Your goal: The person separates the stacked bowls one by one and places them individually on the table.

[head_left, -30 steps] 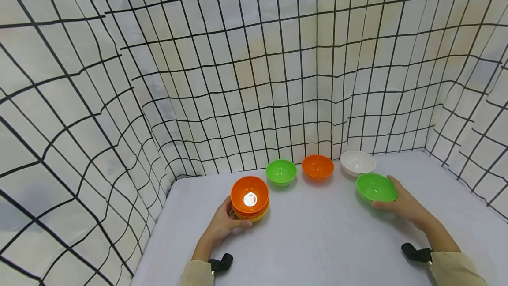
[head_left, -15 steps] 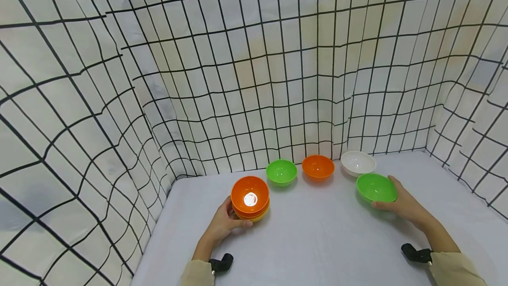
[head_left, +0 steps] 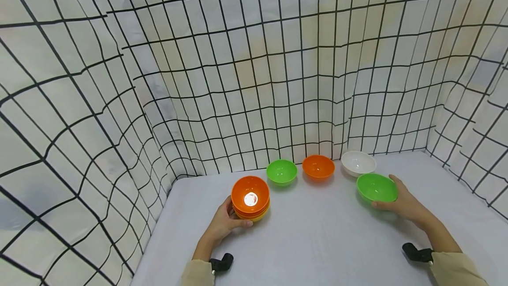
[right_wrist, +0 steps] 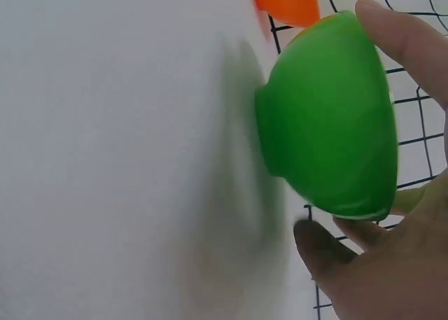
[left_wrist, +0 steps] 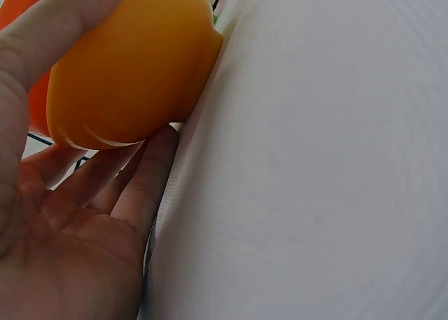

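Observation:
My left hand [head_left: 224, 224] holds a stack of bowls on the left part of the table, thumb on the near side and fingers round the far left side. An orange bowl [head_left: 250, 194] is on top, and a yellow bowl [left_wrist: 140, 61] sits at the bottom. Over on the right, my right hand [head_left: 401, 202] grips a green bowl [head_left: 377, 187] by its right side, thumb in front and fingers behind. The right wrist view shows this green bowl [right_wrist: 329, 117] from the side with a shadow by its base; whether it touches the table I cannot tell.
Along the back of the white-covered table [head_left: 305, 242] stand a second green bowl [head_left: 281, 172], a single orange bowl [head_left: 318, 167] and a white bowl [head_left: 358, 163]. The white bowl is just behind the held green one. White cloth walls with black grid lines [head_left: 254, 78] enclose the table.

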`<state>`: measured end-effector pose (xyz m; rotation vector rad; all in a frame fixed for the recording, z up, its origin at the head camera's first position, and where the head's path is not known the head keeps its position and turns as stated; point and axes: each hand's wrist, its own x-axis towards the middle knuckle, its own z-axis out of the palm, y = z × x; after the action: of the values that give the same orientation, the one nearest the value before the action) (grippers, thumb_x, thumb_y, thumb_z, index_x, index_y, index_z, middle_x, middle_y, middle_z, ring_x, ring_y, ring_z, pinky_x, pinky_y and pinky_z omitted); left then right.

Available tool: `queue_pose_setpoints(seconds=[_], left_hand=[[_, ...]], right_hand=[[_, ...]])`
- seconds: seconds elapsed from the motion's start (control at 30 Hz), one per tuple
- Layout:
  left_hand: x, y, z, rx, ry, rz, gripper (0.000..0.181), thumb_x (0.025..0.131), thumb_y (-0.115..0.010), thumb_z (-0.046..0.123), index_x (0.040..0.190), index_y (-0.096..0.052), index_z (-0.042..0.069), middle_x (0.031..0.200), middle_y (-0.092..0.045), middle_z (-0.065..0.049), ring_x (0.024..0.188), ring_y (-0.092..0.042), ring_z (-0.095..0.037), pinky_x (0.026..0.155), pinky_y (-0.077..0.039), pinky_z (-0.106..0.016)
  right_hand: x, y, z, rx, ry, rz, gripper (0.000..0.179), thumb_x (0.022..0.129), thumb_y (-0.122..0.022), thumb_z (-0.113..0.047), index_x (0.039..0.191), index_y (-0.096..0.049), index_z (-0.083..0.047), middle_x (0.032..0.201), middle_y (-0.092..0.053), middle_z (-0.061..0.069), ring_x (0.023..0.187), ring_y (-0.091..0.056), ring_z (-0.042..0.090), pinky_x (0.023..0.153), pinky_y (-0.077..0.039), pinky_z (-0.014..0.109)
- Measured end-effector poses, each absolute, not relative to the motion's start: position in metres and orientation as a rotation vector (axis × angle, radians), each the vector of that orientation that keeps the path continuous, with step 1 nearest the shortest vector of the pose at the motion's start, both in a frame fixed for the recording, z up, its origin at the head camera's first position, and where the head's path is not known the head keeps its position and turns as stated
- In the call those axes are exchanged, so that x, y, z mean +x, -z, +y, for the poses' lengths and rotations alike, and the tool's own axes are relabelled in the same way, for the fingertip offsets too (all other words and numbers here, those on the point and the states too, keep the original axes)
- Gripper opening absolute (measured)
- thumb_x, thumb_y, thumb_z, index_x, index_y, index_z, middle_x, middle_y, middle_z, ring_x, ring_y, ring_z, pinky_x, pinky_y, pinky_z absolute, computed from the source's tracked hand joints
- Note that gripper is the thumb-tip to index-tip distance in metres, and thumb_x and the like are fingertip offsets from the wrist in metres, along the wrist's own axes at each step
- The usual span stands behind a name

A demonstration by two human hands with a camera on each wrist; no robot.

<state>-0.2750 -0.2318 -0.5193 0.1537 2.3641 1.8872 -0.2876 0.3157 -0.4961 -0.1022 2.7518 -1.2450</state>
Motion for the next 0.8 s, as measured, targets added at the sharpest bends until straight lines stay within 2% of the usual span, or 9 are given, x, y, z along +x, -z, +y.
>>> queue_pose_setpoints(seconds=[0.1, 0.2, 0.33, 0.43, 0.57, 0.67, 0.8], left_hand=[[-0.275, 0.520, -0.232, 0.154, -1.892, 2.363, 0.105, 0.068, -0.096, 0.017, 0.155, -0.039, 0.019, 0.158, -0.048, -0.005, 0.148, -0.045, -0.030, 0.124, -0.035, -0.049], [-0.275, 0.520, -0.232, 0.144, -1.892, 2.361, 0.104, 0.068, -0.096, 0.017, 0.155, -0.039, 0.020, 0.158, -0.048, -0.004, 0.148, -0.045, -0.030, 0.124, -0.035, -0.048], [-0.275, 0.521, -0.232, 0.141, -1.899, 2.363, 0.104, 0.069, -0.096, 0.017, 0.155, -0.039, 0.020, 0.157, -0.049, -0.004, 0.147, -0.045, -0.029, 0.123, -0.036, -0.048], [-0.275, 0.520, -0.232, 0.143, -1.897, 2.367, 0.104, 0.069, -0.096, 0.017, 0.155, -0.039, 0.019, 0.157, -0.049, -0.005, 0.147, -0.045, -0.030, 0.123, -0.037, -0.048], [-0.274, 0.520, -0.232, 0.145, -1.891, 2.363, 0.104, 0.068, -0.096, 0.019, 0.155, -0.039, 0.020, 0.157, -0.048, -0.004, 0.148, -0.045, -0.030, 0.123, -0.037, -0.048], [-0.275, 0.520, -0.232, 0.149, -1.891, 2.359, 0.104, 0.068, -0.097, 0.019, 0.155, -0.039, 0.021, 0.157, -0.049, -0.004, 0.148, -0.045, -0.029, 0.123, -0.036, -0.048], [-0.275, 0.520, -0.232, 0.155, -1.888, 2.361, 0.104, 0.068, -0.097, 0.019, 0.155, -0.039, 0.020, 0.157, -0.049, -0.004, 0.148, -0.044, -0.029, 0.123, -0.035, -0.047]], right_hand=[[-0.284, 0.487, 0.312, -0.087, 1.181, 2.835, 0.122, 0.088, -0.076, -0.048, 0.159, 0.006, 0.007, 0.154, -0.013, 0.044, 0.134, -0.027, 0.063, 0.100, -0.039, 0.082], [-0.281, 0.474, 0.304, -0.084, 1.132, 2.932, 0.120, 0.087, -0.077, -0.051, 0.160, 0.000, 0.005, 0.155, -0.012, 0.043, 0.136, -0.022, 0.063, 0.099, -0.035, 0.084], [-0.276, 0.457, 0.285, -0.131, 1.153, 3.000, 0.114, 0.088, -0.078, -0.047, 0.162, -0.005, 0.001, 0.157, -0.014, 0.040, 0.137, -0.018, 0.061, 0.098, -0.034, 0.085], [-0.269, 0.447, 0.263, -0.212, 1.244, 2.996, 0.105, 0.090, -0.077, -0.040, 0.161, -0.012, -0.001, 0.156, -0.021, 0.036, 0.135, -0.025, 0.055, 0.096, -0.040, 0.078], [-0.260, 0.440, 0.230, -0.362, 1.329, 2.978, 0.094, 0.091, -0.078, -0.036, 0.159, -0.022, -0.002, 0.155, -0.032, 0.029, 0.135, -0.036, 0.049, 0.105, -0.042, 0.072], [-0.257, 0.442, 0.205, -0.460, 1.336, 2.946, 0.092, 0.090, -0.079, -0.039, 0.157, -0.026, -0.005, 0.156, -0.039, 0.024, 0.137, -0.042, 0.047, 0.110, -0.042, 0.070], [-0.257, 0.448, 0.172, -0.516, 1.341, 2.846, 0.091, 0.088, -0.080, -0.044, 0.156, -0.030, -0.010, 0.153, -0.045, 0.021, 0.137, -0.045, 0.048, 0.107, -0.048, 0.066]])
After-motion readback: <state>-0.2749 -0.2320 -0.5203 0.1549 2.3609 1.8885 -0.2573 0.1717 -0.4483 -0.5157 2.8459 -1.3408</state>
